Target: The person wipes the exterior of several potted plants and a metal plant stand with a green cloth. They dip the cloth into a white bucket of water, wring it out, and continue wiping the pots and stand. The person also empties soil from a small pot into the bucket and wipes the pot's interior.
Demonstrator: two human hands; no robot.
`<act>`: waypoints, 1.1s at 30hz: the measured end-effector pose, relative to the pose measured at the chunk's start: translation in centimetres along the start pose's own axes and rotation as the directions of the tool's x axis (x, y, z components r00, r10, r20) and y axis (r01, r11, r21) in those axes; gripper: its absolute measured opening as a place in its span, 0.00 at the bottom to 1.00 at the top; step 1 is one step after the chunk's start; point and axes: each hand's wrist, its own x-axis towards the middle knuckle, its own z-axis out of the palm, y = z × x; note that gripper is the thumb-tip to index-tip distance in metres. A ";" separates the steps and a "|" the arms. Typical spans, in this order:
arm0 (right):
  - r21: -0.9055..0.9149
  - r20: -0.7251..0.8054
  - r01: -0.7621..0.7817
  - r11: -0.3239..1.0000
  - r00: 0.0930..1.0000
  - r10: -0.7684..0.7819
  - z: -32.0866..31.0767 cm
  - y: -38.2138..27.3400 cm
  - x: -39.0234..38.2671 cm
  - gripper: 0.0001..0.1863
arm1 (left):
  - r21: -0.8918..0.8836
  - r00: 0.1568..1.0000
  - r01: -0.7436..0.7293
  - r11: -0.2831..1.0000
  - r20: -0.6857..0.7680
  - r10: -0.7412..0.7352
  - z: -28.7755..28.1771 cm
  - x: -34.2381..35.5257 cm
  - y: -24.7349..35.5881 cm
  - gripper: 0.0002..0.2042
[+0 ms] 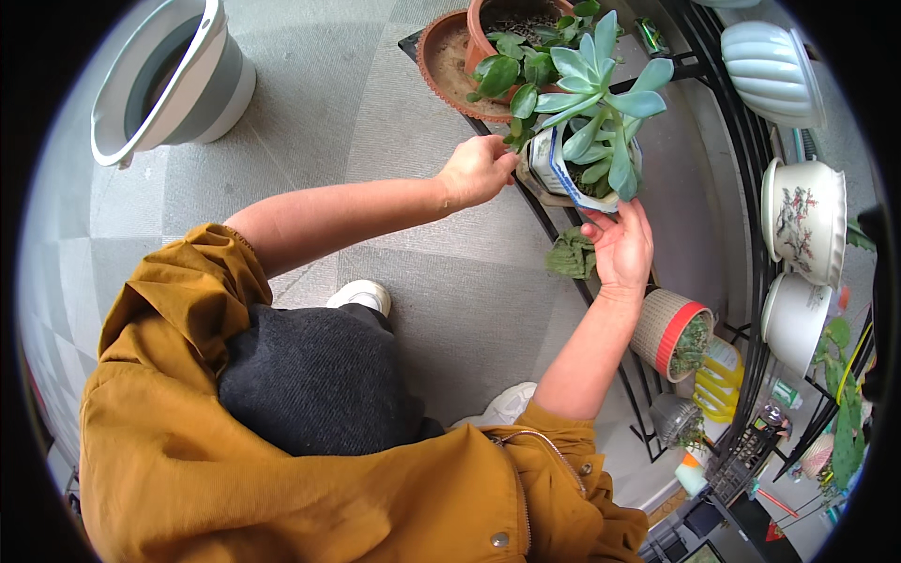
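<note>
A white flowerpot with blue trim and angled sides holds a pale green succulent and leans on the black metal plant rack. My left hand is closed, its fingers curled at the pot's left side, with the fingertips partly hidden. On the near side, my right hand grips the pot's lower edge, thumb and fingers bent around it. A pot saucer shows under the pot. Just behind stands a terracotta pot with a leafy green plant, beside a brown round saucer.
A grey-and-white bucket stands on the floor at the far left. Crumpled green material lies below my right hand. White pots, a woven pot with a red band and a yellow container line the black rack at the right.
</note>
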 end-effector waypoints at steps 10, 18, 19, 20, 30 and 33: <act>-0.071 0.054 0.008 0.997 0.999 -0.005 -0.6 0.6 1.9 0.13 | -0.031 0.997 0.070 0.997 -0.018 -0.071 0.2 1.8 -0.4 0.11; -0.057 -0.040 0.104 0.993 0.994 -0.106 -2.7 -1.5 0.0 0.16 | -0.077 0.993 0.102 0.992 -0.050 -0.106 0.4 1.2 0.1 0.10; -0.054 -0.009 0.114 0.992 0.993 -0.115 -3.0 -1.9 -0.5 0.16 | -0.085 0.991 0.123 0.989 -0.050 -0.127 0.5 1.1 0.2 0.10; -0.076 -0.036 0.121 0.990 0.992 -0.124 -3.4 -2.6 -1.0 0.15 | -0.052 0.992 0.107 0.993 -0.063 -0.110 0.6 1.1 0.3 0.10; -0.038 -0.208 0.090 0.995 0.973 -0.096 -5.1 -2.9 -4.3 0.12 | 0.070 0.990 0.142 0.987 -0.014 -0.141 1.0 1.2 0.7 0.11; -0.021 -0.211 0.092 0.996 0.973 -0.094 -5.1 -2.6 -4.5 0.12 | 0.022 0.990 0.144 0.989 -0.004 -0.144 1.4 0.6 0.4 0.12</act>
